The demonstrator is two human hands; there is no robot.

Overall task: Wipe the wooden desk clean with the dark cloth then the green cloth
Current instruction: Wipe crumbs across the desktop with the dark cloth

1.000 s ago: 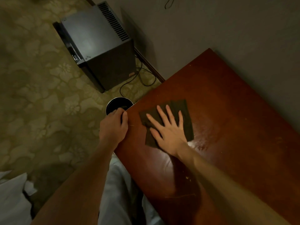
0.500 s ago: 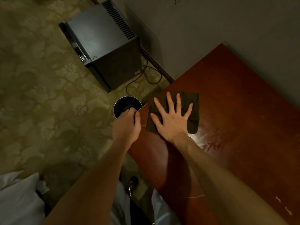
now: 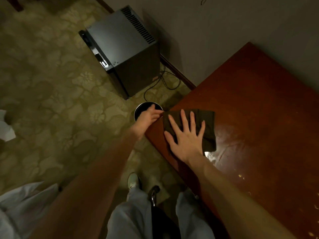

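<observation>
The dark cloth (image 3: pixel 206 125) lies flat at the left corner of the reddish wooden desk (image 3: pixel 259 109). My right hand (image 3: pixel 185 137) presses on the cloth, palm down, fingers spread. My left hand (image 3: pixel 148 116) is at the desk's left edge, holding the rim of a round dark bin (image 3: pixel 143 108) that sits just below the corner. Pale crumbs and a shiny smear (image 3: pixel 222 152) lie on the desk right of the cloth. No green cloth is in view.
A black mini fridge (image 3: pixel 124 49) stands on the patterned carpet by the wall, with cables (image 3: pixel 160 83) trailing behind it. White paper (image 3: pixel 5 128) lies on the floor at the left. My legs and shoes (image 3: pixel 133 181) are beside the desk's near edge.
My right hand has slid the dark cloth leftward to the desk's corner edge. My left hand has stayed on the bin at that corner. The camera has pulled back.
</observation>
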